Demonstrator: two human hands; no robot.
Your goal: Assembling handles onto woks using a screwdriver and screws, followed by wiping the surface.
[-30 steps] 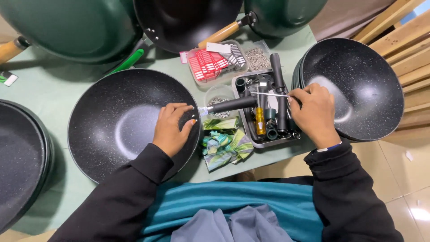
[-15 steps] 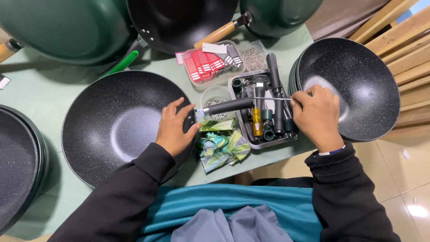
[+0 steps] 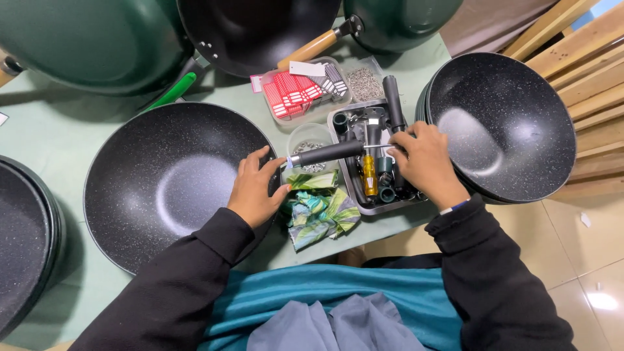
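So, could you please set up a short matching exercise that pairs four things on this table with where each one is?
Things:
1. left hand
2. right hand
3. patterned cloth
4. yellow-handled screwdriver

Places:
A. lying in the grey tray
B. on the rim of the speckled wok
C. on the table edge, below the black handle
D. over the tray, at the handle's far end

Pairs: 1-B, 2-D, 3-C, 4-A
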